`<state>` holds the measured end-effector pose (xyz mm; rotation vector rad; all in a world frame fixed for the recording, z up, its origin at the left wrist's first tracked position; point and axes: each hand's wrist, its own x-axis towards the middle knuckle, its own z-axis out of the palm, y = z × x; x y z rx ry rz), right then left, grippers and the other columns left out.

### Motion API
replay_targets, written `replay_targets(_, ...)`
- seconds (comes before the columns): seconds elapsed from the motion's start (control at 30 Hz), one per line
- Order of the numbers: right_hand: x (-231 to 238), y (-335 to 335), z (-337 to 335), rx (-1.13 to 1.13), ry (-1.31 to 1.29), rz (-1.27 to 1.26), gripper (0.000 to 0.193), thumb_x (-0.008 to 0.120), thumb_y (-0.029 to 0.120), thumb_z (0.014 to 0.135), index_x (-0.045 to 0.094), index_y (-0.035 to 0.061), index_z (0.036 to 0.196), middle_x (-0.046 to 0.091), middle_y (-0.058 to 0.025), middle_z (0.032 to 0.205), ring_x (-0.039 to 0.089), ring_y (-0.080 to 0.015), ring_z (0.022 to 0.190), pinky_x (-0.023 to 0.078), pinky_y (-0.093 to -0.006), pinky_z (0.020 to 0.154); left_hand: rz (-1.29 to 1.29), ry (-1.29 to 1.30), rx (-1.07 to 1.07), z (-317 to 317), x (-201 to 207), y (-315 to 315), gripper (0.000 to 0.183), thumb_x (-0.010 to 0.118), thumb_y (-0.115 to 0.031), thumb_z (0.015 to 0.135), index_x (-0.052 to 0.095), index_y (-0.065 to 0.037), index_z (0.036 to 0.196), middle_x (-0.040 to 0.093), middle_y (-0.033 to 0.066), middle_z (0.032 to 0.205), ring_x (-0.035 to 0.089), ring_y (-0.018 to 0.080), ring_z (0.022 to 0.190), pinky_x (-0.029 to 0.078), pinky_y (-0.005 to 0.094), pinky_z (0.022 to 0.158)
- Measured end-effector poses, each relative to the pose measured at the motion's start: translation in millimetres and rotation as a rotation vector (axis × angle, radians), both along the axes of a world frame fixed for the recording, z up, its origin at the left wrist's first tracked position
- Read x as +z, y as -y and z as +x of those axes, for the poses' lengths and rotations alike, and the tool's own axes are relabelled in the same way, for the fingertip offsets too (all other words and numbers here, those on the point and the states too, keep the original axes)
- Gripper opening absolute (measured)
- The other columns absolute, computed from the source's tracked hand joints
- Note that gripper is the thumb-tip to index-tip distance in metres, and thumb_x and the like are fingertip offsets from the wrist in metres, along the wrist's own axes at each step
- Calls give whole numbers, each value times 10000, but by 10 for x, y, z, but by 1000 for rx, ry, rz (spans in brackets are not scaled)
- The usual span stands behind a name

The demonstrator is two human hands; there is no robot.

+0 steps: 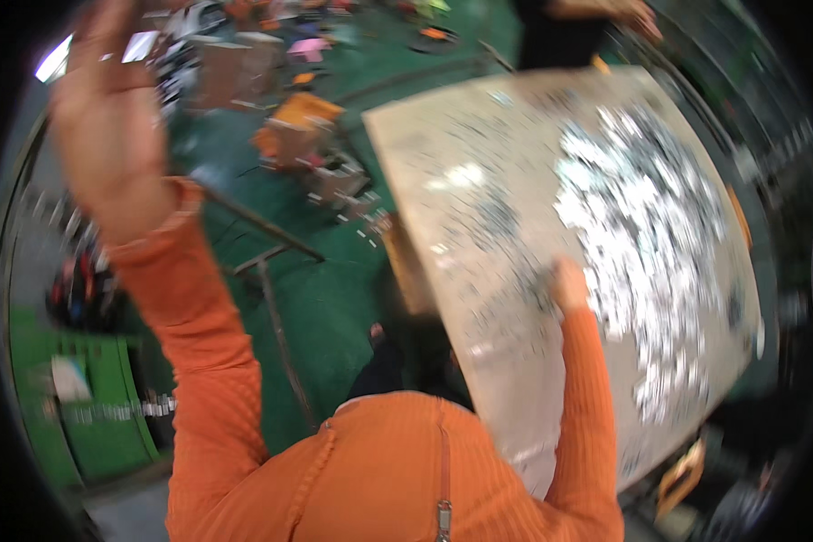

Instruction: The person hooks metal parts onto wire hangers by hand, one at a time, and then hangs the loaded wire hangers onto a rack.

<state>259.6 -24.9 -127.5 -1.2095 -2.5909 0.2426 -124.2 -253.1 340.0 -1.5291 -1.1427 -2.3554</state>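
My left hand (113, 135) is raised at the upper left, away from the table. Its fingers stretch upward past the picture's edge, and nothing shows in it. Over the table, my right hand (570, 285) is closed at the left edge of a wide heap of small shiny silver pieces (646, 226). Whatever its fingers may hold is hidden by the hand and the blur. Small dark pieces (497, 217) lie scattered on the pale tabletop (515, 379) left of the heap. Motion blur hides the exact kind of both sorts of pieces.
Another person's hand (641, 18) and dark clothing show beyond the table's far edge. A metal frame (275, 271) stands on the green floor at left, near cardboard boxes (235, 72) and an orange box (303, 113). A green cabinet (99, 425) is at the lower left.
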Motion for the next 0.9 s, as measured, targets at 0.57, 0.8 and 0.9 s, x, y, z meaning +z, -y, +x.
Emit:
replay_targets(0.57,3939,2934,-2416,994,-861,-1407,143,633,-53,780,520,12,838,614,-63,766,620,-129,643,497,-218,583,-313,373,489,989,-1220,2184,133,634,1,793,554,-3,900,626,43,858,601,91,802,488,238,739)
replay_targets(0.8,3894,3740,-2475,1040,-787,-1424,144,637,-45,777,515,22,812,608,-58,716,611,-124,616,503,-222,569,-249,262,695,1193,-1389,2848,120,639,22,760,556,6,845,638,56,809,634,120,758,501,255,674)
replay_targets(0.9,3901,4025,-2436,994,-711,-1515,147,639,-36,779,508,28,796,602,-52,725,612,-122,624,498,-219,580,-299,200,773,1275,-1438,3136,131,648,18,752,558,5,846,638,58,804,633,124,750,497,254,669)
